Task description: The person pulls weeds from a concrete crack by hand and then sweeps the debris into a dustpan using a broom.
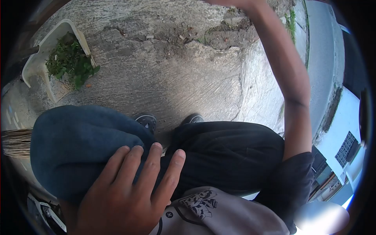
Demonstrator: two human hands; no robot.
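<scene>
Left hand (129, 192) lay flat on blue cloth (74, 149), fingers (150, 168) spread slightly, extended, tips resting over cloth's right edge, not curled round it. Cloth bunched at lower left, above thigh. Right arm (291, 74) raised, bent at elbow, forearm reaching up out of view; right hand's finger state could not be told. Dustpan (43, 58) with green weeds (70, 62) sat well apart on concrete ground (176, 78).
</scene>
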